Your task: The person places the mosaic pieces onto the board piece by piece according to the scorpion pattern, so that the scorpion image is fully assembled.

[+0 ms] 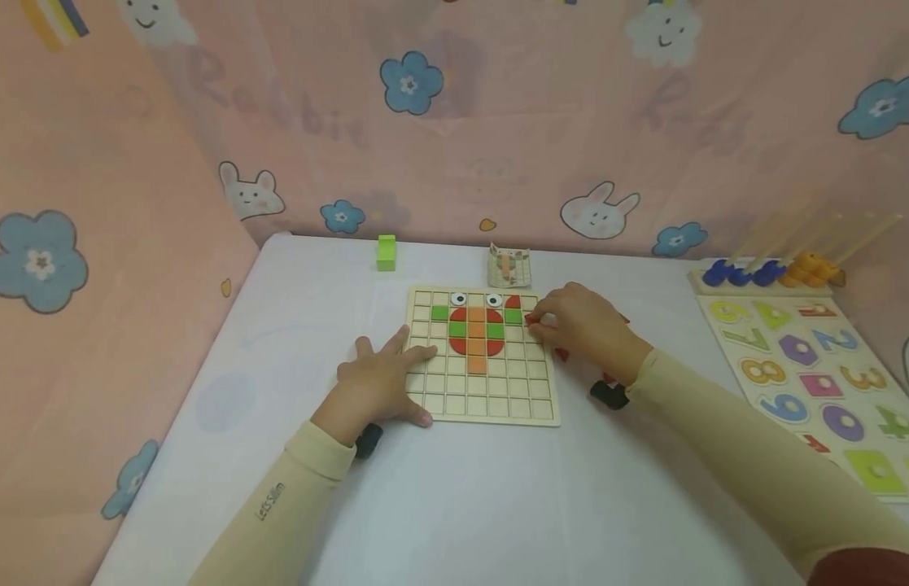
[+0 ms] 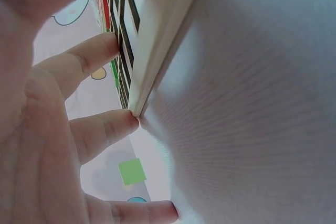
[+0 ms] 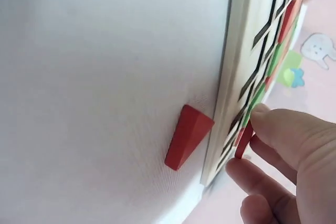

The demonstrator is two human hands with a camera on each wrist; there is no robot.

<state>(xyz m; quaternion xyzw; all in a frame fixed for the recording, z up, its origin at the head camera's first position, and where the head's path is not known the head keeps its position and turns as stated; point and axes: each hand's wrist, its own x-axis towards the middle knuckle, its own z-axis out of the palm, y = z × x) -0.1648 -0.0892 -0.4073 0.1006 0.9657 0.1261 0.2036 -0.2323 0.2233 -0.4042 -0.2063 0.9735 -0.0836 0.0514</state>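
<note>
A wooden grid board (image 1: 441, 408) lies on the white table, bearing orange, green and red tiles and two round eye tiles. Along its left side my left hand (image 1: 373, 378) rests with fingers spread; in the left wrist view, fingertips (image 2: 128, 120) touch the board's edge. Over the board's upper right side, my right hand (image 1: 589, 330) pinches a small red tile (image 3: 244, 139) between thumb and fingers, close to the grid's surface. Another red tile (image 3: 189, 137) lies on the table beside the board's right edge. More red pieces are partly hidden beneath the right hand.
Behind the board stands a creased pattern card (image 1: 509, 267), with a light green block (image 1: 386, 254) to its left. At the far right lies a number-and-shape puzzle board (image 1: 772, 335) with blue and orange counting rings (image 1: 809, 270) and pegs. A pink patterned cloth (image 1: 469, 146) rises behind the table.
</note>
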